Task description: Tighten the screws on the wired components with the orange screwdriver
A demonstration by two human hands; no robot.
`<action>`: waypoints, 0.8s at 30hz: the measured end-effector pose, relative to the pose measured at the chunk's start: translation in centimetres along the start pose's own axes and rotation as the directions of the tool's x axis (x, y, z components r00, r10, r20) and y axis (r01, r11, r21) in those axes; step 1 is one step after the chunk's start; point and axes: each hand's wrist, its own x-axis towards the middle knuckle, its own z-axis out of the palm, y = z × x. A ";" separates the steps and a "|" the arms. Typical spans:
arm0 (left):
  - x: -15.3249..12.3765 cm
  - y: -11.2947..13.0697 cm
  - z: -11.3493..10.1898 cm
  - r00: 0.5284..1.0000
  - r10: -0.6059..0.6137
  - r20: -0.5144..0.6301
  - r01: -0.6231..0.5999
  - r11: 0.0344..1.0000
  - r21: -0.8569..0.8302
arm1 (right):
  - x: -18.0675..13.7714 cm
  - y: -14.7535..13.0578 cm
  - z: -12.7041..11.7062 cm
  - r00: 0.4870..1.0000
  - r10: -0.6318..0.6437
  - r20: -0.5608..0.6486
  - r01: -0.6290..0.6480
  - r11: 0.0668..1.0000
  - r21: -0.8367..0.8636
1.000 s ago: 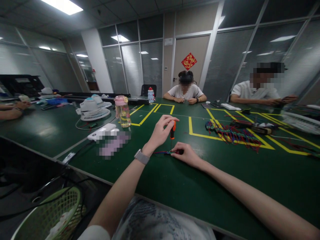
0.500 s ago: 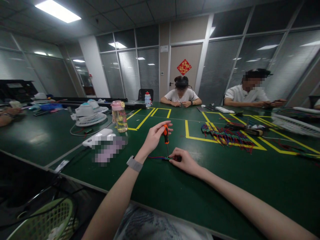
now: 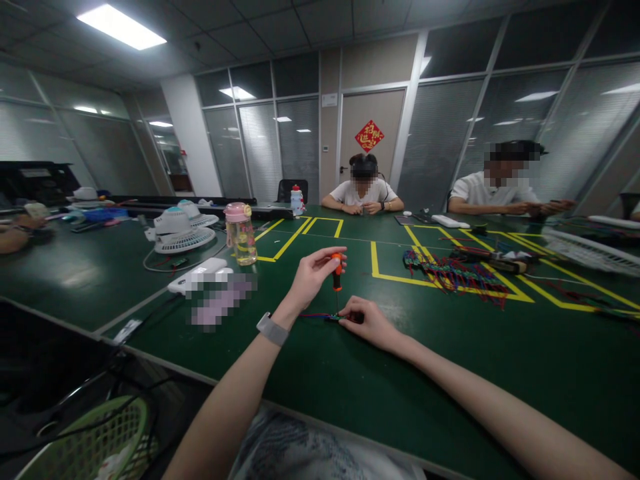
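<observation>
My left hand (image 3: pixel 316 275) grips the orange and black handle of a screwdriver (image 3: pixel 337 280), which stands nearly upright with its shaft pointing down. The tip meets a small green circuit board (image 3: pixel 334 318) on the table; its exact contact point is too small to make out. Low on the table, my right hand (image 3: pixel 367 321) is closed on the board's right end, fingertips beside the screwdriver tip. Red and blue wires (image 3: pixel 314 315) run from the board to the left, passing behind my left wrist.
Wired boards (image 3: pixel 457 270) lie piled on the green table (image 3: pixel 310 373) at right, among yellow tape. At left are a pink-lidded bottle (image 3: pixel 241 233), white fans (image 3: pixel 183 230) and a white power strip (image 3: pixel 200 275). A green basket (image 3: pixel 135 427) stands below. Two people sit opposite.
My left hand has shifted slightly right, and the screwdriver handle now stands a little more upright and lower in its fingers. My right hand keeps its hold on the board.
</observation>
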 end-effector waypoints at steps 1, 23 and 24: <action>0.0 0.0 -0.1 0.999 0.016 -0.035 -0.014 0.999 0.051 | 0.0 0.0 0.0 1.000 0.000 0.000 0.000 1.000 -0.002; 0.0 0.1 -0.1 0.997 -0.042 0.066 0.053 0.983 -0.173 | 0.1 -0.3 -0.1 1.000 0.017 0.014 -0.017 1.000 -0.016; 0.0 0.1 -0.1 0.995 -0.065 0.070 0.077 0.978 -0.194 | 0.0 -0.4 -0.2 1.000 0.017 0.012 -0.017 1.000 -0.014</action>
